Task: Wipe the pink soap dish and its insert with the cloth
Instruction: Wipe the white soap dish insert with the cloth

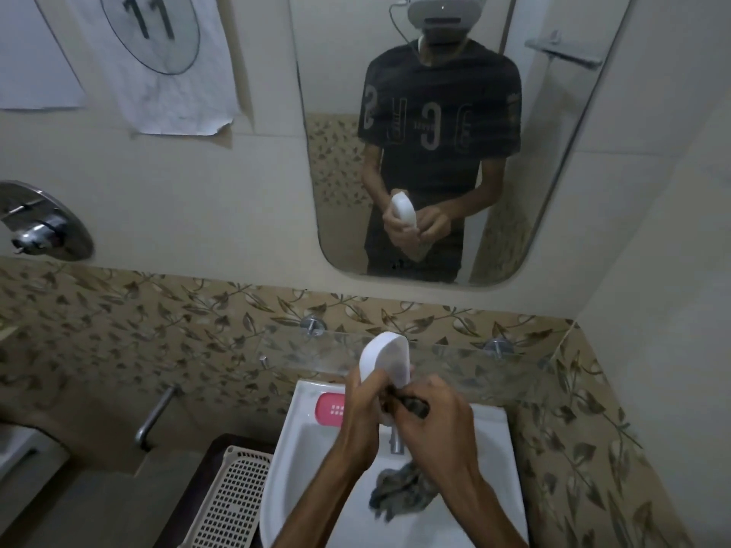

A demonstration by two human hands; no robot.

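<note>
Over the glossy white sink (pixel 292 448), left hand (pixel 362 393) grips an oval white dish (pixel 385 359); right hand (pixel 433 413) clenches crumpled grey cloth (pixel 403 494).

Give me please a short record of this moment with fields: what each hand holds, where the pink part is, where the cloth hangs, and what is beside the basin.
left hand: grips the white dish piece, held upright above the basin
right hand: presses the dark cloth against the lower part of that piece
pink slotted piece: lies on the back left rim of the basin, not in a hand
cloth tail: hangs down below the right hand over the basin
beside basin: a perforated plastic basket, on the left
</note>
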